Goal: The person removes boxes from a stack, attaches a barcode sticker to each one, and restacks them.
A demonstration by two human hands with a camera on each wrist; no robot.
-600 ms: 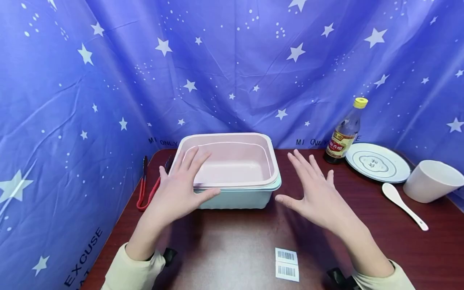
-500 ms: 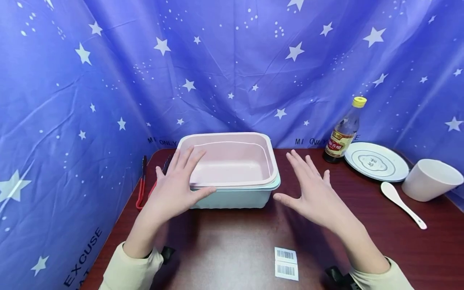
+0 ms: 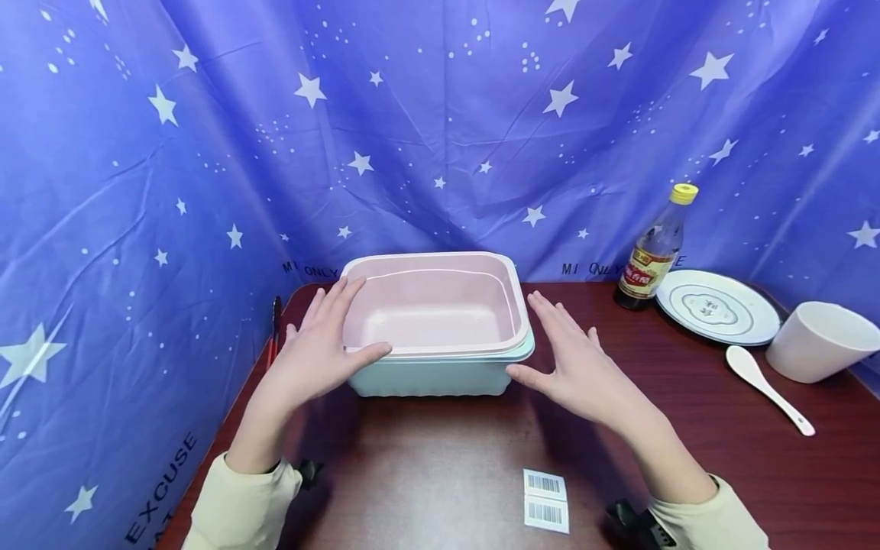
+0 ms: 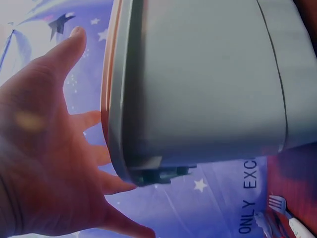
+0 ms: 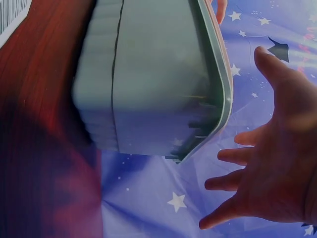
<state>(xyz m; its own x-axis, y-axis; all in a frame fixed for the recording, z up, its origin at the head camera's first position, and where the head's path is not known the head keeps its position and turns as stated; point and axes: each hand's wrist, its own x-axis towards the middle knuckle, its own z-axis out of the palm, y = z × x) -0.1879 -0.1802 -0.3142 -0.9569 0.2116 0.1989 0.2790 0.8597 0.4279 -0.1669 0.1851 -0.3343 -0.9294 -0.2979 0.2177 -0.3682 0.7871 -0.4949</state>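
A pink basin (image 3: 433, 305) sits nested in a light teal basin (image 3: 433, 378) at the back middle of the table. My left hand (image 3: 305, 359) is beside their left end, fingers spread and straight, its thumb over the front left rim in the head view. At the right end, my right hand (image 3: 584, 367) has its fingers extended along the side and its thumb near the front right corner. The right wrist view shows a gap between the right hand (image 5: 282, 148) and the teal rim. In the left wrist view, the left fingertips overlap the rim edge.
Behind the left hand lie red-handled tongs (image 3: 273, 336), mostly hidden. To the right are a yellow-capped sauce bottle (image 3: 646, 263), white plates (image 3: 749, 325), a white cup (image 3: 800, 351) and a white spoon (image 3: 766, 386). A barcode label (image 3: 546, 500) lies in front. A fork (image 4: 278, 204) shows low in the left wrist view.
Both hands have shifted left: the left hand from over the pink basin out to its left end, the right hand closer to the right end. The basins stay in place.
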